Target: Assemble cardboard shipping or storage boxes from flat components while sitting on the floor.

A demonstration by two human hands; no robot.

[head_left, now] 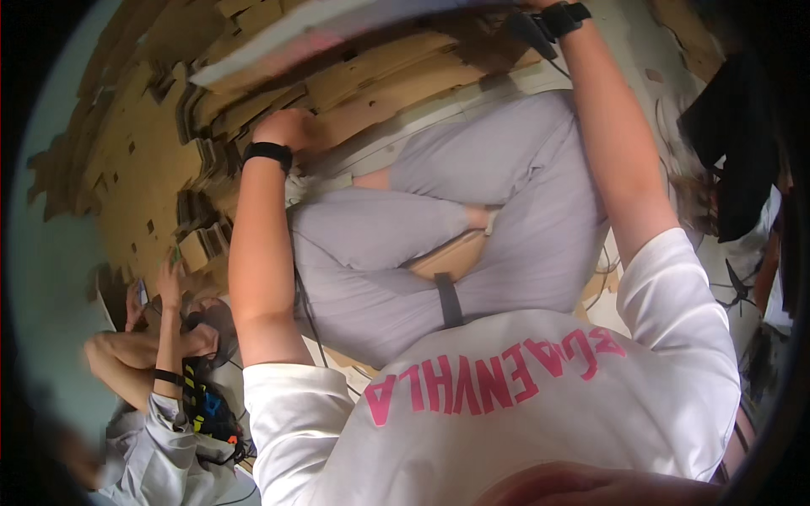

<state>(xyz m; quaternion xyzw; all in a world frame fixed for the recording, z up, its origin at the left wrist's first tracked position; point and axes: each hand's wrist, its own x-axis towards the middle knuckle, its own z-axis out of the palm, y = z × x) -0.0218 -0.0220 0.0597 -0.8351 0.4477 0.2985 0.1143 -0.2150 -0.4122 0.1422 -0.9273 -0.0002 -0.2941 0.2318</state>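
Cardboard stacks (135, 177) lay near the left hand (287, 129), a pink-and-white panel (316, 40) near the right hand (540, 4), their fingers' state impossible to tell.

You've two hands (287, 128), two wristbands (267, 155), one pale panel (316, 35), one co-worker (156, 451), cardboard pieces (126, 181) (many, too blurred).

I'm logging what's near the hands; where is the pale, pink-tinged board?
In the head view, the pale board runs along the top edge, above the left hand and brown cardboard, and left of the right wrist's black strap.
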